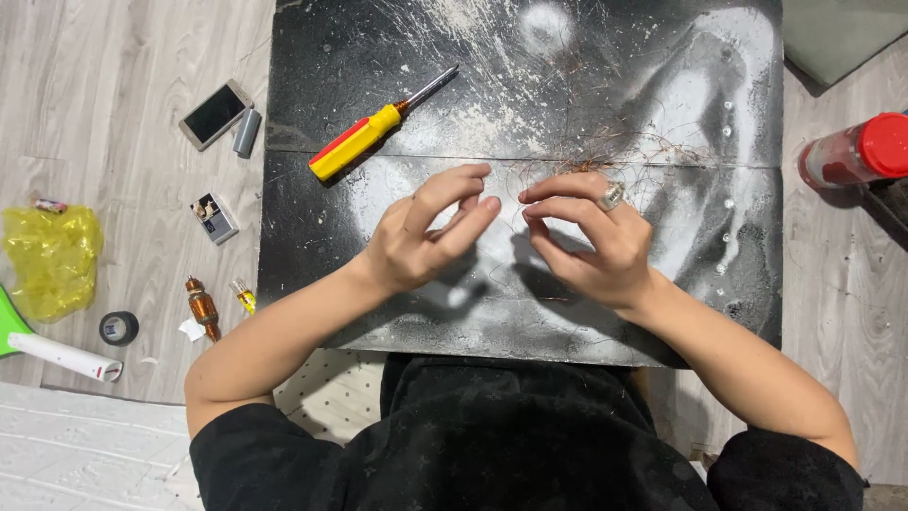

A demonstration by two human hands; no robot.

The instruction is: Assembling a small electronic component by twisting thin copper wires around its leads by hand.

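Over the black board [359,237], left hand [421,237] and right hand [591,237] pinch thin copper wire [605,151].

Both bare forearms are extended forward from short black sleeves and angled inward, so that the hands are brought close together at the centre of the view. The left hand [416,237] is held palm-inward, its fingers curled and its thumb and forefinger pinched together. The right hand [591,241] is mirrored opposite, fingers bent, fingertips nearly met with the left's. A ring is worn on the right hand.
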